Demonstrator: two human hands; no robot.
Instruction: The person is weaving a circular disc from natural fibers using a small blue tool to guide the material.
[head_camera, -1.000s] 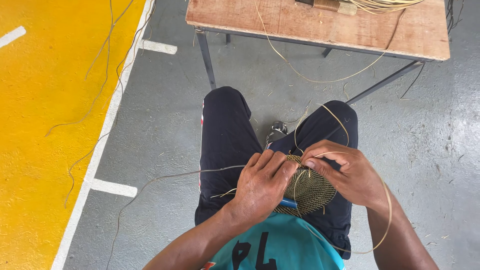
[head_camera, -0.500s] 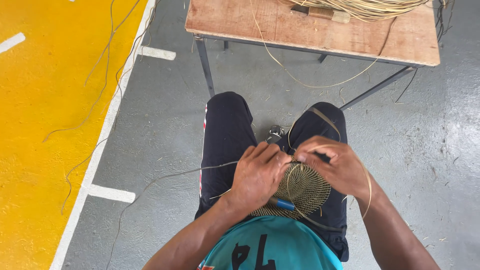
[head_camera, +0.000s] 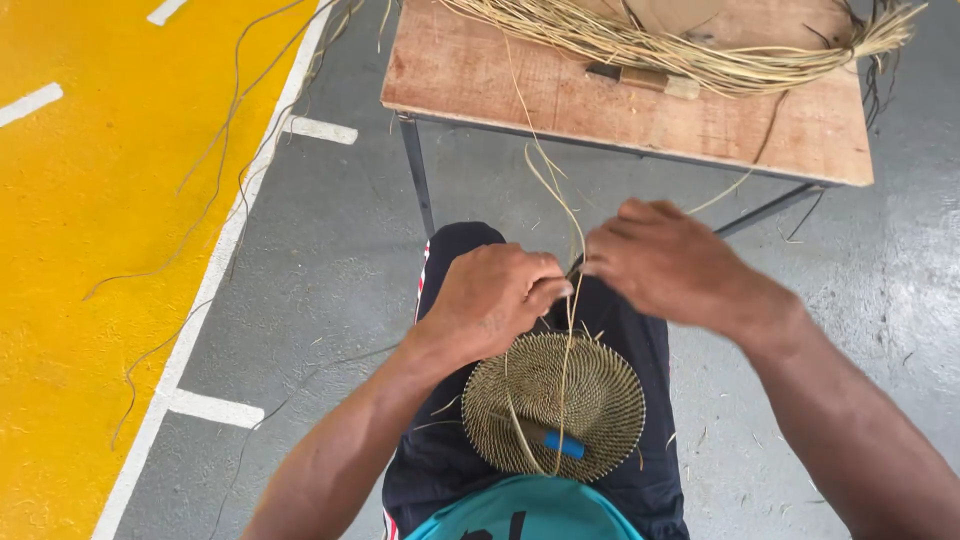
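- Left hand (head_camera: 497, 298): I see fingers curled shut, pinching a pale fibre strand (head_camera: 568, 330) above the lap.
- Right hand (head_camera: 665, 262): closed, fingertips at the same strand, just beside the left.
- Round woven disc (head_camera: 585, 395) lies on the thighs, below both hands.
- Fibre bundle (head_camera: 700, 55) on wooden table (head_camera: 500, 85) ahead.

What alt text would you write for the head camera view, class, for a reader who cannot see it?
A seated person's left hand and right hand pinch a pale straw strand above a round woven disc on their lap. Ahead, a wooden table holds a straw bundle; yellow floor paint lies to the left.
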